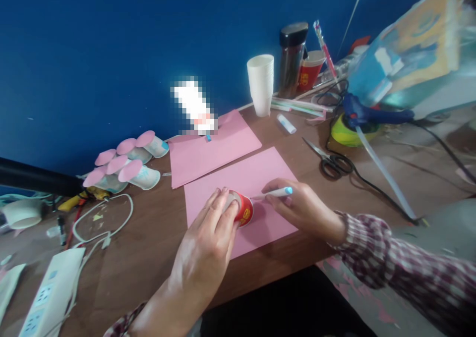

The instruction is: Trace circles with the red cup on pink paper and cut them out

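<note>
My left hand [208,238] is closed over a red paper cup [246,210], which stands upside down on a pink paper sheet [271,173]. In my right hand [301,208] is a white marker pen [277,193] with a light blue end. The pen's tip points at the cup's rim, close to the paper; whether it touches is too small to tell. Behind this sheet lies a stack of pink paper [211,151].
Several white cups with pink paper tops [145,176] sit at the left. Behind are stacked white cups [261,84], a dark bottle [292,59] and a glue stick [286,123]. To the right lie scissors [334,166] and a blue glue gun [372,113]. A power strip [50,297] is front left.
</note>
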The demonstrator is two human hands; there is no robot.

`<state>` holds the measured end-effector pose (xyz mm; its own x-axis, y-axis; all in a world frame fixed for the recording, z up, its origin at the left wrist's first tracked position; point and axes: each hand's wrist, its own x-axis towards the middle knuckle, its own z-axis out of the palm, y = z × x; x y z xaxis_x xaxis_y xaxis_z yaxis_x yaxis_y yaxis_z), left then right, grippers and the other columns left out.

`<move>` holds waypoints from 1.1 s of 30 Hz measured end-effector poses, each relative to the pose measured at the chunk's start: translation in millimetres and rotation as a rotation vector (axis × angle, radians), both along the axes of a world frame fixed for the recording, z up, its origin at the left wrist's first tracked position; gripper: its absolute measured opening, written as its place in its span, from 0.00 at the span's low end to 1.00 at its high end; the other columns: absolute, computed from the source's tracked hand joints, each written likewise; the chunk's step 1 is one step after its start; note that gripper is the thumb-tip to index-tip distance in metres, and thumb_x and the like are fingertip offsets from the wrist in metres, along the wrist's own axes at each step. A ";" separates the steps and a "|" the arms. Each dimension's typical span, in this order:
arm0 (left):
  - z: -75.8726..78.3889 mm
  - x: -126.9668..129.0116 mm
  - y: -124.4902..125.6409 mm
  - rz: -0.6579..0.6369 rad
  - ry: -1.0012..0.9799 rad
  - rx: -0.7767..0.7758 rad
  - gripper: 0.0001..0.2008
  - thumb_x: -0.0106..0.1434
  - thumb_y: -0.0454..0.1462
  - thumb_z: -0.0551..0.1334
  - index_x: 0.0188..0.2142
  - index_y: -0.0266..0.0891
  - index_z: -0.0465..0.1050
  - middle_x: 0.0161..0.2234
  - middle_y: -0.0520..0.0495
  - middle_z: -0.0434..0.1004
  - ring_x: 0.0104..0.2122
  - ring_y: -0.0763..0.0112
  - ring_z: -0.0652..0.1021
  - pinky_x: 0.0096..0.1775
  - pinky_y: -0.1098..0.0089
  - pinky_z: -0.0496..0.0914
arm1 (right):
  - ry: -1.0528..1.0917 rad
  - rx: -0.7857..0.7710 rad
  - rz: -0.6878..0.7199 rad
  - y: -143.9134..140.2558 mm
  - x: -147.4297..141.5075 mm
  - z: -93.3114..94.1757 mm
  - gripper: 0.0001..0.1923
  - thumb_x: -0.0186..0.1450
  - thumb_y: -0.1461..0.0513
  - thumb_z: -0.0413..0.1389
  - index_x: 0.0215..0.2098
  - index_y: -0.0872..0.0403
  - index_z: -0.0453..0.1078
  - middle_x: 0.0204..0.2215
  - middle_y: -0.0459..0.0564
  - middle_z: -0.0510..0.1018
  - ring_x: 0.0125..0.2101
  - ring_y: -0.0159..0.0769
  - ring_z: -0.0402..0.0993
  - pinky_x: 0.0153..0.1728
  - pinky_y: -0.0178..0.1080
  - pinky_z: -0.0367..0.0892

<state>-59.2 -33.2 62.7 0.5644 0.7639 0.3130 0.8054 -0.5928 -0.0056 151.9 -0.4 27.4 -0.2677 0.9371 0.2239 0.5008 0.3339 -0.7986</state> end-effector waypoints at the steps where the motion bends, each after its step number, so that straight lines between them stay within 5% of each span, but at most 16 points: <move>1: 0.1 0.3 0.0 -0.001 -0.003 0.003 0.18 0.59 0.28 0.57 0.50 0.31 0.65 0.54 0.35 0.66 0.55 0.57 0.66 0.53 0.57 0.67 | 0.002 0.002 0.001 0.4 -0.3 -0.9 0.07 0.63 0.64 0.52 0.37 0.56 0.70 0.28 0.47 0.77 0.24 0.29 0.69 0.27 0.31 0.63; 13: 1.0 0.6 2.7 -0.025 0.015 0.030 0.16 0.60 0.27 0.55 0.48 0.31 0.66 0.52 0.34 0.69 0.54 0.56 0.68 0.51 0.56 0.69 | 0.007 -0.002 0.036 -2.4 -1.8 -6.3 0.06 0.63 0.64 0.52 0.36 0.56 0.69 0.29 0.49 0.76 0.27 0.32 0.70 0.28 0.33 0.64; 23: 2.9 0.7 4.7 -0.038 0.043 0.056 0.15 0.60 0.27 0.55 0.48 0.32 0.66 0.50 0.35 0.70 0.52 0.57 0.70 0.50 0.57 0.69 | -0.086 0.083 0.100 -41.7 -8.3 -8.9 0.06 0.65 0.65 0.50 0.40 0.56 0.66 0.33 0.52 0.73 0.34 0.38 0.70 0.37 0.41 0.66; 33: -0.6 -3.0 2.8 -0.018 0.072 0.033 0.16 0.60 0.28 0.55 0.48 0.31 0.67 0.53 0.35 0.68 0.53 0.58 0.68 0.53 0.60 0.66 | -0.128 0.215 0.075 -61.7 -21.7 -19.8 0.07 0.64 0.68 0.50 0.40 0.56 0.67 0.30 0.51 0.73 0.32 0.38 0.69 0.35 0.42 0.67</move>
